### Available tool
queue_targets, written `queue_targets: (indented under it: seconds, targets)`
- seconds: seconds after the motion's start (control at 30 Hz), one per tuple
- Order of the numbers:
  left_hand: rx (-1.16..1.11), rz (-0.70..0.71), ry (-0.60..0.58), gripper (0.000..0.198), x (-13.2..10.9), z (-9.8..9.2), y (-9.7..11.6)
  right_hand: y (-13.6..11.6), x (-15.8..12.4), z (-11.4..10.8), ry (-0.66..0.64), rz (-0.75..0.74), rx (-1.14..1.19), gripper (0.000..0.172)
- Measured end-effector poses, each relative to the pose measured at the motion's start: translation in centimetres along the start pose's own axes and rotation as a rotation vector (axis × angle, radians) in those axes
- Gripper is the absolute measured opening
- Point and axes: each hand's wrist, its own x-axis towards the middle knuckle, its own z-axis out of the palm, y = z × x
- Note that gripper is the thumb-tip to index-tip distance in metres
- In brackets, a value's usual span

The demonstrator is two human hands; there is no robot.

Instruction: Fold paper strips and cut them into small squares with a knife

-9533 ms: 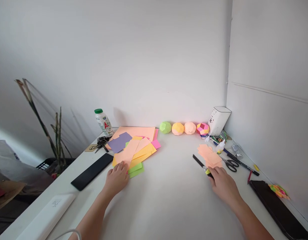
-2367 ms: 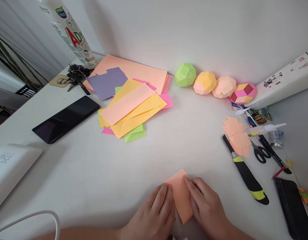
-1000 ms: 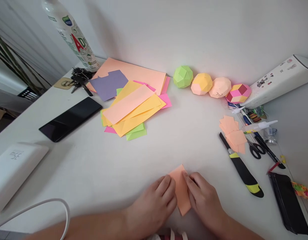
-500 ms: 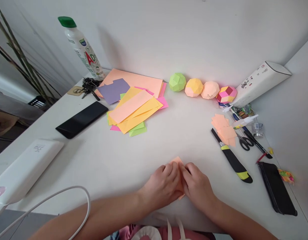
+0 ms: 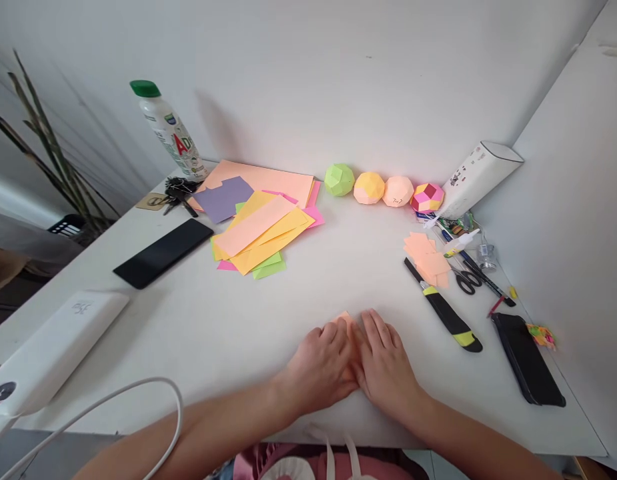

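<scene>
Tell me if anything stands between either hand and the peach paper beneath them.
Nothing visible does: the left hand and right hand both touch the peach paper. The black-and-yellow cutter lies to the right, apart from it.

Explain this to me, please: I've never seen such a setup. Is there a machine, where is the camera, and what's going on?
There's no machine here, just a person's bare left hand and right hand. The camera is worn on that person's head, looking forward and down.

Both hands are on a piece of peach paper; their fingers hide much of it, so I can't tell whether it's pinched or pressed flat.

On the white table, a pile of colored paper lies ahead to the left. A row of faceted balls sits by the wall, with a knife and scissors to the right.
</scene>
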Motion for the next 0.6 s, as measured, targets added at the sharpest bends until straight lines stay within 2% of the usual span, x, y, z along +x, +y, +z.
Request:
queue_targets:
  seconds: [0.13,0.3,0.4,0.5,0.6]
  targets:
    - [-0.007,-0.010,-0.075,0.063,0.0,-0.2,0.0,1.1,-1.1,0.7,-0.010,0.047,-0.032,0.047]
    - [0.015,-0.008,-0.100,0.066,0.0,-0.3,0.0,3.4,-2.3,0.8,0.004,0.120,-0.006,0.047]
    - [0.015,-0.014,-0.116,0.065,0.1,-0.4,0.0,4.3,-2.6,0.6,0.056,0.113,0.114,0.046]
    - [0.009,-0.017,-0.139,0.064,0.2,-0.7,0.0,4.4,-2.5,0.2,0.129,0.111,0.335,0.044]
    - [0.011,-0.012,-0.141,0.063,0.3,-0.9,-0.1,3.9,-1.9,-0.4,0.043,0.065,0.467,0.050]
